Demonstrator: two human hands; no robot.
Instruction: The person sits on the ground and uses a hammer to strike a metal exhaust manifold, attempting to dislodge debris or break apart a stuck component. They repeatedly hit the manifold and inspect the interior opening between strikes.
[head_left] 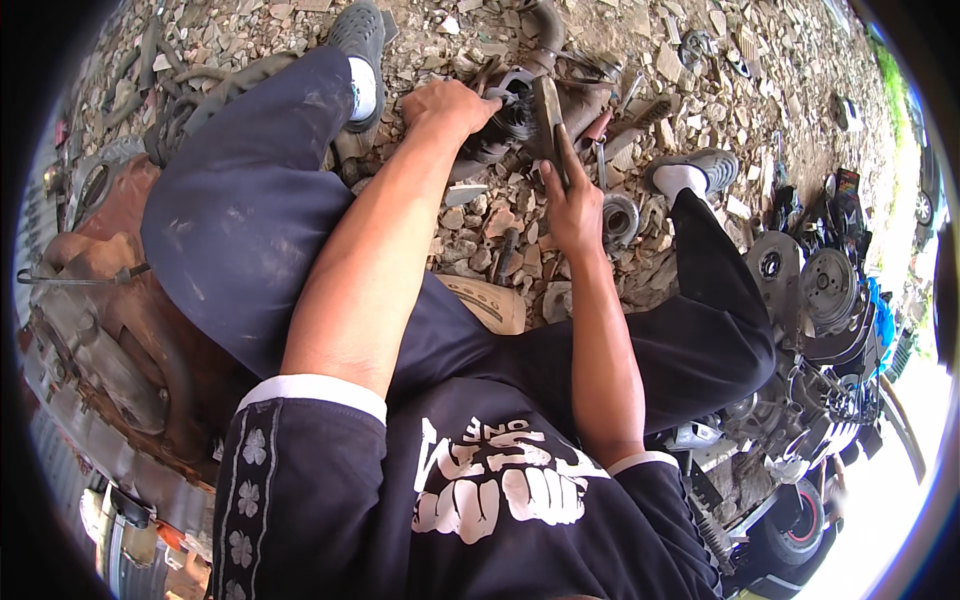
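My left hand [448,106] is closed at the left edge of a dark, round-mouthed metal engine part [513,118] on the stony ground, with the thumb against it. Some of its fingers are tucked out of sight. A curved rusty pipe [544,32] rises at the far end of that part. Closed around the near end of a long, flat bar-shaped tool [548,108] is my right hand [577,208], index finger stretched along it. The tool's far end lies over the engine part. Loose tools, among them a red-handled one [597,126], lie just right of it.
A round metal ring [620,219] lies beside my right hand. A piece of cardboard [484,303] is between my legs. Large rusty engine castings [120,330] stand at my left. Several engine parts, including a pulley [829,285], and a small wheel [797,522] are heaped at my right.
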